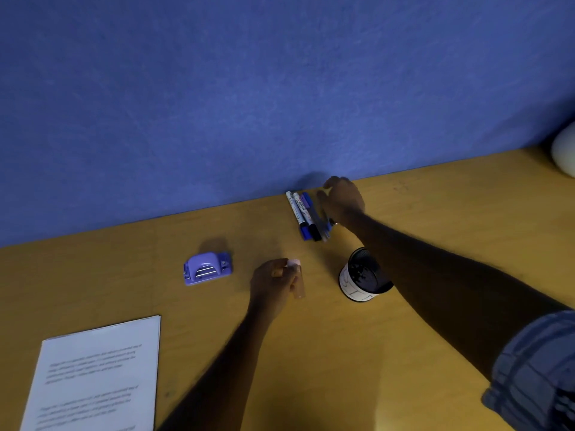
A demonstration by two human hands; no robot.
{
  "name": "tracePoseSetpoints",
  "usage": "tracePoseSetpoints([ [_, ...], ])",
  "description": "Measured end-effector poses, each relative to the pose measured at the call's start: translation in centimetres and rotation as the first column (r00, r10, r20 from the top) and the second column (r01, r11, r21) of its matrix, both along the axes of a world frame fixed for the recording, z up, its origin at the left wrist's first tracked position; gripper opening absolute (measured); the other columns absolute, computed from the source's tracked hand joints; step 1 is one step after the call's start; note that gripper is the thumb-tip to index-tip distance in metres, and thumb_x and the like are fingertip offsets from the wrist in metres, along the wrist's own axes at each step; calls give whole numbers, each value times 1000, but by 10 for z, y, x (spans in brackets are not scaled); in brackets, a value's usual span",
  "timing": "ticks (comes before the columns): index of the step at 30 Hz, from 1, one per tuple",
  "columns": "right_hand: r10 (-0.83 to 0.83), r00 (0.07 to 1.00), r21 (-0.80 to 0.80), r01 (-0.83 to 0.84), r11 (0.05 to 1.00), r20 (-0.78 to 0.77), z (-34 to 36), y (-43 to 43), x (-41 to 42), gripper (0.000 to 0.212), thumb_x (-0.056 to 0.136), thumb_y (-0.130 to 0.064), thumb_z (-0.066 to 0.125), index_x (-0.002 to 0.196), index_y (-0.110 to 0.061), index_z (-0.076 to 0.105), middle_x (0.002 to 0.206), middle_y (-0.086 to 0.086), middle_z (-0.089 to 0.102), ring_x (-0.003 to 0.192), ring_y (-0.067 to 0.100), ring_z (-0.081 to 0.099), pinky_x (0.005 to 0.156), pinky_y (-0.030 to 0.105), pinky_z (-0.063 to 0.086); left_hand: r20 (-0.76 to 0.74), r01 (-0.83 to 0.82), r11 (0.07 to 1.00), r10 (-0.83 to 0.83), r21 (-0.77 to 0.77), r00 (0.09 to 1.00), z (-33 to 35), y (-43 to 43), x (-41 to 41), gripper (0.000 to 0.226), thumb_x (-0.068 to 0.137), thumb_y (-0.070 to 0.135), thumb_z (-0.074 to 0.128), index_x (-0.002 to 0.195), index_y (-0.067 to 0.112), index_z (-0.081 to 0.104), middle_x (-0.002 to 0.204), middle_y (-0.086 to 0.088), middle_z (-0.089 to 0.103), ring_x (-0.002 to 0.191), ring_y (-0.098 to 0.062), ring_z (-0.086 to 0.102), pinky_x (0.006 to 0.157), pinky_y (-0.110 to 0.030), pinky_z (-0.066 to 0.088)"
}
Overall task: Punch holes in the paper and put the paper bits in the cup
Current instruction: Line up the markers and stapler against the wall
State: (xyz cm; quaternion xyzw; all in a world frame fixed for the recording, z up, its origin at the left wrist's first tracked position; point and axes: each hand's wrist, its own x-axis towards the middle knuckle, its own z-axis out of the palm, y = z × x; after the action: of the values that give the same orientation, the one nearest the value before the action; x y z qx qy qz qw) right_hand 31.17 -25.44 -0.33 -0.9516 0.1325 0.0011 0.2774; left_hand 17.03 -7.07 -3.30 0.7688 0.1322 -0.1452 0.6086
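**Both hands over the counter, the paper lying apart**

The purple plastic hole punch stood on the yellow-brown wooden counter, and no hand touched it. To the right of it was the left hand. Its grip was closed around a small tan tube with a pale pink end, which stuck out of the fingers on the right side.

The black mesh cup with a white band stood upright to the right of this hand, near it. The right forearm hid a part of the cup.

The right hand was stretched far forward, close to the blue fabric wall. Its fingers were bent down just beside a group of marker pens that lay side by side. The picture was blurred there, so I cannot tell if this grip held something or was only loose.

The white printed sheet of paper lay flat at the near left corner of the counter, well apart from the hole punch, from the cup and from both hands.

A blue checked sleeve covered the right upper arm. A pale round object was at the far right edge.
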Motion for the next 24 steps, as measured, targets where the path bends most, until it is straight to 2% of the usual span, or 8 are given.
tracePoseSetpoints([
  [3,319,941,139,-303,943,-113,18,17,-13,12,86,-12,54,81,-16,64,81,-3,57,77,18,55,65,32,45,19,-44,999,45,-21,999,7,-3,9,14,91,30,68,80,24,74,78,-8,74,78,-24,70,80,-47,59],
  [6,558,770,371,-442,816,-309,23,28,-33,41,85,-24,67,125,-19,56,94,-9,58,79,6,58,61,17,47,20,-86,994,88,-69,996,12,-3,19,29,93,27,65,74,7,73,65,-11,66,61,-16,59,66,-34,49],
  [8,640,687,383,-520,763,-343,15,29,-42,56,85,-34,70,135,-22,47,103,-14,56,85,-3,57,66,11,44,20,-83,995,84,-47,996,12,-2,24,36,94,30,64,71,4,72,64,-15,66,58,-15,57,63,-31,44],
  [10,670,660,401,-543,738,-339,-1,30,-45,51,89,-20,69,135,-14,47,112,-10,60,85,-11,57,64,3,43,15,-84,996,84,-5,996,10,0,27,37,93,35,64,67,9,72,66,-15,69,60,-18,58,62,-32,43],
  [13,653,717,307,-582,753,-245,-15,34,-48,40,91,-5,63,129,0,54,122,9,62,96,1,59,66,-6,36,-8,-108,994,108,3,994,12,-1,33,33,89,42,67,63,24,74,72,-12,73,67,-23,65,63,-35,46],
  [15,640,751,294,-582,758,-162,-16,36,-48,31,87,-5,66,117,-1,61,106,3,63,82,-6,57,66,-4,38,-18,-104,994,104,-34,994,14,-4,37,27,88,41,69,64,29,76,77,-13,74,73,-25,69,69,-38,52],
  [19,498,858,294,-447,845,-125,-7,31,-41,11,81,-10,63,79,-20,59,81,-5,62,72,9,58,67,27,49,-112,-206,962,188,-182,976,11,-7,38,24,89,21,71,107,6,71,92,-15,73,78,-22,70,82,-42,57],
  [24,285,956,28,-283,959,-69,5,-4,-17,27,85,-8,53,112,-7,59,104,7,65,95,25,59,76,29,47,-76,-158,986,153,-58,985,0,-1,31,32,88,22,71,116,7,65,106,-16,72,91,-27,71,88,-49,58],
])
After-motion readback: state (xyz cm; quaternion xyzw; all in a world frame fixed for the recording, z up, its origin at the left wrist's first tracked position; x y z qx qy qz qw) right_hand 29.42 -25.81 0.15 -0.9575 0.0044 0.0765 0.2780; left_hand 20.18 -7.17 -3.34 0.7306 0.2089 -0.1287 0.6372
